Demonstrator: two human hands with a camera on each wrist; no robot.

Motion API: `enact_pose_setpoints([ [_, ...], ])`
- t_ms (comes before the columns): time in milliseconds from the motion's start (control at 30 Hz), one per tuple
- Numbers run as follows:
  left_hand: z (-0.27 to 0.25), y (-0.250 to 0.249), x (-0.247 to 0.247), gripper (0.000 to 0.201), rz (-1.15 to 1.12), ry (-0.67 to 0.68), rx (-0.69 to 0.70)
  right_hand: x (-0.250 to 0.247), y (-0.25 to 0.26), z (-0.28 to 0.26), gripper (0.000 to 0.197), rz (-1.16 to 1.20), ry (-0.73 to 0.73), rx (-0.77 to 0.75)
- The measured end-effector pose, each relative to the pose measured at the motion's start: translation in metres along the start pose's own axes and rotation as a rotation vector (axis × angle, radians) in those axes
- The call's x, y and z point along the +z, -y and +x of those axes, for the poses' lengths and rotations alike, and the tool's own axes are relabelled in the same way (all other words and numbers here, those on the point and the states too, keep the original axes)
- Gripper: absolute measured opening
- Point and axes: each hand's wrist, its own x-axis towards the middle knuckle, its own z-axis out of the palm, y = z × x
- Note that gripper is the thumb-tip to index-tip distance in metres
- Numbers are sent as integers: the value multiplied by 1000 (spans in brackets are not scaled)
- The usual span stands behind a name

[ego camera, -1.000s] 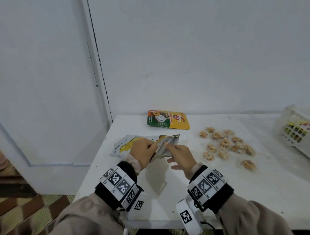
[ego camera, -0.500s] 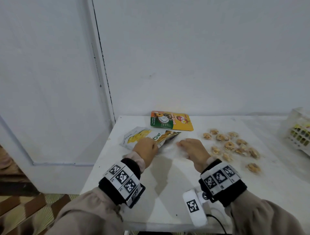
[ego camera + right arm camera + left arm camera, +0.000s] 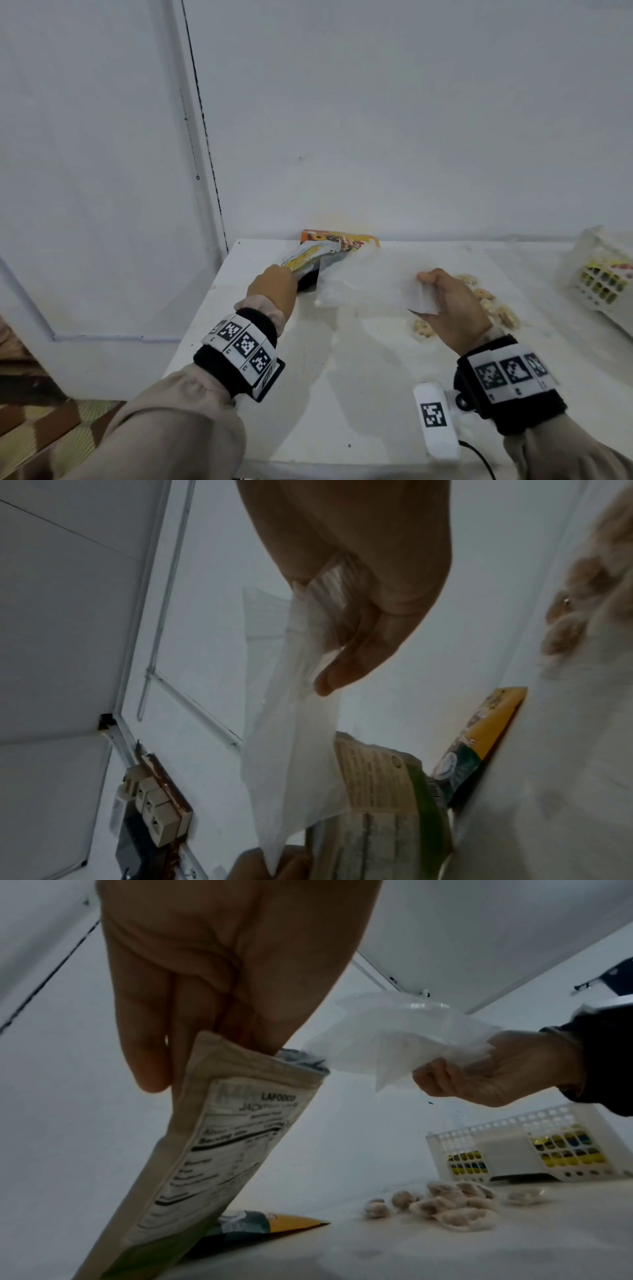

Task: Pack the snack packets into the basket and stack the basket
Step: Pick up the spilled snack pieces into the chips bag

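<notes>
Head view: left hand [image 3: 274, 291] grips the open top of a jackfruit snack pouch [image 3: 219, 1139], fingers curled round its edge, pouch held up off the surface [image 3: 342, 394] near the back-left corner. Right hand [image 3: 452, 308] is pinched on a clear plastic bag [image 3: 363, 284] whose far end sits at the pouch mouth; it looks to be coming out of, or going into, the pouch, can't tell which. An orange packet [image 3: 342, 240] lies flat by the wall, behind the pouch. Loose wrapped snacks [image 3: 445, 1204] sit scattered under and beside the right hand. White basket [image 3: 603, 274] stands at the far right edge, w/ some packets already inside.

Risks, as a guess: thin bag could tear or snag on the pouch lip if pulled hard; a tilted open pouch may spill; right wrist could sweep the loose snacks off.
</notes>
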Motion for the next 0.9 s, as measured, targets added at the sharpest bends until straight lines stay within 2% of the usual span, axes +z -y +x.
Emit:
enact_pose_setpoints([
  [167, -2, 3, -9, 26, 99, -73, -46, -10, -21, 6, 28, -84, -96, 171],
  [267, -2, 6, -16, 29, 147, -113, -49, -8, -38, 16, 18, -257, -139, 301],
  [333, -3, 7, -23, 28, 117, -136, -78, -3, -47, 26, 13, -369, -176, 333],
  [467, -9, 3, -30, 31, 88, -157, -71, 14, -58, 47, 12, -675, -153, 325],
  [567, -10, 2, -24, 29, 6, -138, -62, 24, -63, 61, 28, -1049, -161, 313],
  [633, -11, -1, -21, 29, 9, -114, -44, 29, -63, 66, 29, -1259, -161, 336],
  [767, -14, -7, -14, 27, 55, -89, 3, 33, -61, 69, 15, -1315, -107, 308],
  [833, -15, -8, -11, 29, 7, -79, 13, 32, -59, 71, 20, -1388, 6, 292],
  [900, -15, -9, -10, 29, -2, -75, 31, 31, -56, 70, 19, -1394, 15, 278],
])
